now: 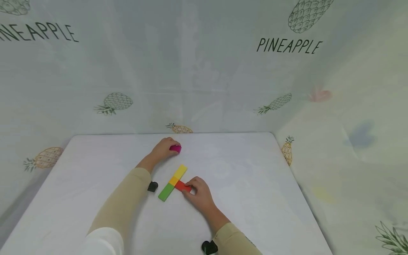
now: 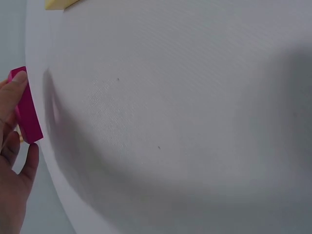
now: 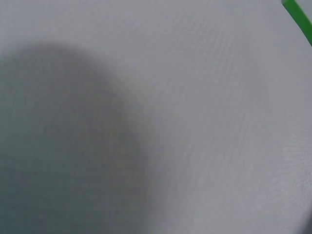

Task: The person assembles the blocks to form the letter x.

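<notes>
Near the table's far edge my left hand [image 1: 162,149] pinches a magenta block [image 1: 176,148] between thumb and fingers. In the left wrist view the magenta block [image 2: 30,114] is held above the table with its shadow beside it. My right hand [image 1: 202,195] pinches the outer end of a red block [image 1: 181,186] lying on the table. That red block meets a slanting row made of a yellow block [image 1: 181,171], an orange block [image 1: 173,181] and a green block [image 1: 166,192]. In the right wrist view only a green block [image 3: 302,22] shows; the hand is outside it.
A white table [image 1: 248,170] lies under the blocks. Behind it hangs a pale cloth [image 1: 204,71] printed with pineapples. A black wrist device [image 1: 153,186] sits by the left wrist, another black device [image 1: 209,247] by the right.
</notes>
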`<act>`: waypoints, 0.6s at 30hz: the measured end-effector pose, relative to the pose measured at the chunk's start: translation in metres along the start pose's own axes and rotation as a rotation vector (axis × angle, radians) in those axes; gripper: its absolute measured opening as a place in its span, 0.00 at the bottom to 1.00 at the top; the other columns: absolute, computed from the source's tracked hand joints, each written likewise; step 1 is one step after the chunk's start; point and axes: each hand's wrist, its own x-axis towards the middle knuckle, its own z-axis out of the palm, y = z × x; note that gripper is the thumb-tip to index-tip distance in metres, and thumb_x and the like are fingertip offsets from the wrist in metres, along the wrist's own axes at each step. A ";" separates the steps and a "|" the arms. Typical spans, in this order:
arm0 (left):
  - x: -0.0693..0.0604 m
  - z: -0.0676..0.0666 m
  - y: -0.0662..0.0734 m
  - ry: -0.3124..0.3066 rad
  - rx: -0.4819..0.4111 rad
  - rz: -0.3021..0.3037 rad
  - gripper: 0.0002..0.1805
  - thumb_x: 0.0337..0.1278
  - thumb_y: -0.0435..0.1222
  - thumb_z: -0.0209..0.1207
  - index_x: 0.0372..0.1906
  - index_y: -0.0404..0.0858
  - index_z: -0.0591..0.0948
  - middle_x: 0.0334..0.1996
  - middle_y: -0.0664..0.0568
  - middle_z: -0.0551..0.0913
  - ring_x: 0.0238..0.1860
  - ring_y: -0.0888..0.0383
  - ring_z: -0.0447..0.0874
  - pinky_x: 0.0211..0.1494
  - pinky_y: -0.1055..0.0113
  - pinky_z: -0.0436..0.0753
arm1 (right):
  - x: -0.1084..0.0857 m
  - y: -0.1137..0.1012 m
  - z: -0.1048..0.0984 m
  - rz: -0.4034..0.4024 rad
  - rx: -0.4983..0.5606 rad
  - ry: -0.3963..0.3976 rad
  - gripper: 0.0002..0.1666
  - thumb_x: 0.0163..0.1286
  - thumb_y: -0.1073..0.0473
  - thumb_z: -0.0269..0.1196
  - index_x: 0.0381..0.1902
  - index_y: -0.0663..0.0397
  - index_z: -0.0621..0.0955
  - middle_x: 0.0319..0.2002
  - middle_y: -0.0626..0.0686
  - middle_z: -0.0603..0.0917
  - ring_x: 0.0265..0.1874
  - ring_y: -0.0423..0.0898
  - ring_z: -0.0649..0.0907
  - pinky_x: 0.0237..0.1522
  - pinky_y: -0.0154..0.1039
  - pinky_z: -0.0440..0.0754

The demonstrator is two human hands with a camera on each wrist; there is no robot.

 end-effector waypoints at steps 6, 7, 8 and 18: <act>-0.014 -0.003 0.004 0.007 0.005 0.007 0.21 0.58 0.38 0.67 0.57 0.44 0.81 0.53 0.45 0.76 0.56 0.47 0.70 0.60 0.50 0.72 | 0.001 0.001 0.000 0.025 -0.014 -0.007 0.09 0.62 0.52 0.69 0.39 0.47 0.85 0.34 0.40 0.77 0.35 0.38 0.74 0.40 0.33 0.75; -0.016 -0.003 0.004 0.007 0.011 0.012 0.21 0.58 0.39 0.67 0.57 0.44 0.81 0.52 0.45 0.76 0.56 0.47 0.70 0.60 0.51 0.72 | 0.001 0.001 0.001 0.025 -0.015 -0.008 0.09 0.62 0.52 0.69 0.39 0.47 0.85 0.34 0.40 0.77 0.35 0.38 0.74 0.40 0.33 0.75; -0.018 -0.004 0.004 0.007 0.017 0.017 0.21 0.58 0.39 0.67 0.57 0.44 0.81 0.52 0.46 0.76 0.56 0.47 0.70 0.59 0.51 0.73 | 0.001 0.001 0.001 0.025 -0.016 -0.008 0.09 0.63 0.52 0.69 0.39 0.47 0.85 0.34 0.40 0.77 0.35 0.38 0.74 0.40 0.34 0.75; -0.032 0.000 0.007 -0.013 0.100 0.070 0.20 0.56 0.38 0.69 0.55 0.47 0.83 0.49 0.48 0.76 0.53 0.49 0.70 0.56 0.55 0.76 | 0.001 0.003 0.002 0.029 -0.017 -0.009 0.09 0.63 0.52 0.69 0.39 0.46 0.85 0.34 0.39 0.77 0.35 0.38 0.74 0.40 0.34 0.76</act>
